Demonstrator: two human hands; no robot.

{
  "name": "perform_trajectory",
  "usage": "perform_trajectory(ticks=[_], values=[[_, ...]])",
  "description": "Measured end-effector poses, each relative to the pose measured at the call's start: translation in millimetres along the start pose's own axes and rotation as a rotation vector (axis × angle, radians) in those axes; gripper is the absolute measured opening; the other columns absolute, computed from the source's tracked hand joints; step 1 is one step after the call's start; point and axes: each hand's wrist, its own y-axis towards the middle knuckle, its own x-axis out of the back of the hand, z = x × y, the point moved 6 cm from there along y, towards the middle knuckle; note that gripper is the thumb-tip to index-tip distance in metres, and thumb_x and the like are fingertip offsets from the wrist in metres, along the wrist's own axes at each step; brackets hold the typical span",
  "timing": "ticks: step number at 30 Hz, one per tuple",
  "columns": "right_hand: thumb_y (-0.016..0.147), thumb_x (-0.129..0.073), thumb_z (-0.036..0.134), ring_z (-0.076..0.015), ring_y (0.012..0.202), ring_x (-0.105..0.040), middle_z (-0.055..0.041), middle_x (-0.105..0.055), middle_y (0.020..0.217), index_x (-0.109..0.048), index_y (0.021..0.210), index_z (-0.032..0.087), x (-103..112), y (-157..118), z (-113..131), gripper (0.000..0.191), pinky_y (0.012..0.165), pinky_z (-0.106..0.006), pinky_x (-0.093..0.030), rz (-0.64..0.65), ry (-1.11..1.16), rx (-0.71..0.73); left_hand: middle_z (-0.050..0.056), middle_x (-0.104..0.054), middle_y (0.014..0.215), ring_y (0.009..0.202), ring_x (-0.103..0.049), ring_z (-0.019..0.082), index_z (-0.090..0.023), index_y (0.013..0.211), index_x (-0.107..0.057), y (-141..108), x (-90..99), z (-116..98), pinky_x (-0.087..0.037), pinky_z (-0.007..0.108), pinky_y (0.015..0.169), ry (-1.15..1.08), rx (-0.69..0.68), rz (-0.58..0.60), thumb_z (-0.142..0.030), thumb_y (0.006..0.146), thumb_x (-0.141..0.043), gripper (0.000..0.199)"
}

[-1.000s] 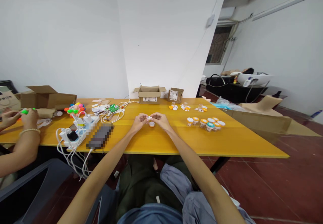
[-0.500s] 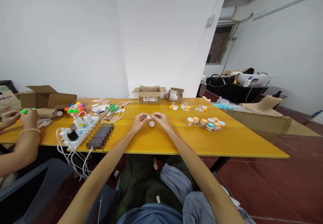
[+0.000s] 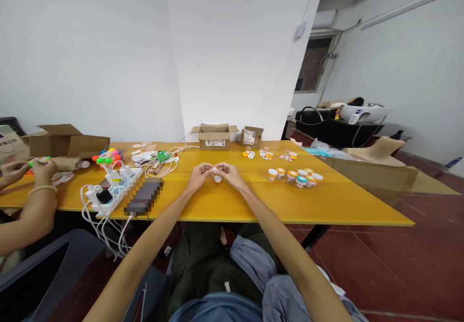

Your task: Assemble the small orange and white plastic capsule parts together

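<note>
Between the fingertips of both hands is a small white piece [image 3: 215, 170], too small to name more closely. My left hand [image 3: 199, 176] pinches it from the left, and my right hand [image 3: 231, 175] pinches it from the right. Just below the fingers, a small round orange-and-white part [image 3: 217, 179] sits on the yellow table [image 3: 232, 203]. To the right stands a group of small clear containers with lids, among them a white-lidded one [image 3: 272, 172], an orange-lidded one [image 3: 292, 174] and a teal-lidded one [image 3: 301, 180].
Loose orange and white parts [image 3: 267, 155] lie at the back right. An open cardboard box [image 3: 214, 137] and a smaller box [image 3: 252, 137] stand behind. On the left are a power strip [image 3: 121, 191] with cables and a dark phone-like object [image 3: 144, 196]. A co-worker's hands [image 3: 44, 172] handle green pieces.
My hands have drawn closer together around the white piece, and my right fingers now cover more of it. The co-worker's hand has shifted slightly.
</note>
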Motion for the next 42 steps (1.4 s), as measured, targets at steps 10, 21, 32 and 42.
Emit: perform_trajectory(ticks=[10,21,32,42], values=[[0.068,-0.075,0.041,-0.0171,0.068,-0.061,0.0011,-0.069,0.070,-0.072,0.080,0.023,7.0,2.7,0.8,0.022,0.070,-0.030,-0.049,-0.034,-0.074,0.015,0.003,-0.071,0.081,0.072,-0.065,0.017,-0.019,0.085,-0.067,1.4,0.2,4.1,-0.054,0.031,0.071,0.038,-0.004,-0.008,-0.040,0.074,-0.074,0.025],[0.060,-0.078,0.046,-0.0182,0.074,-0.065,-0.0015,-0.069,0.073,-0.063,0.071,0.022,15.5,2.5,-1.0,0.031,0.075,-0.033,-0.053,-0.167,0.050,-0.046,0.005,-0.069,0.092,0.091,-0.063,0.023,-0.021,0.094,-0.068,-2.0,-11.0,10.9,-0.050,0.037,0.087,0.276,-0.143,0.122,-0.033,0.063,-0.085,0.037],[0.070,-0.072,0.036,-0.0178,0.071,-0.066,-0.0013,-0.071,0.074,-0.068,0.076,0.021,7.0,2.1,-7.1,0.017,0.071,-0.031,-0.054,-0.020,-0.102,0.006,0.005,-0.069,0.089,0.085,-0.064,0.020,-0.017,0.090,-0.062,2.1,-18.5,27.2,-0.051,0.035,0.084,0.183,-0.044,0.226,-0.031,0.070,-0.082,0.032],[0.074,-0.071,0.031,-0.0197,0.077,-0.069,-0.0040,-0.075,0.079,-0.072,0.079,0.020,3.1,1.5,-12.4,0.012,0.075,-0.034,-0.055,0.050,-0.167,-0.003,0.003,-0.067,0.080,0.078,-0.061,0.018,-0.017,0.081,-0.063,-1.2,-15.8,21.1,-0.049,0.031,0.076,0.291,-0.040,0.234,-0.036,0.075,-0.075,0.023]])
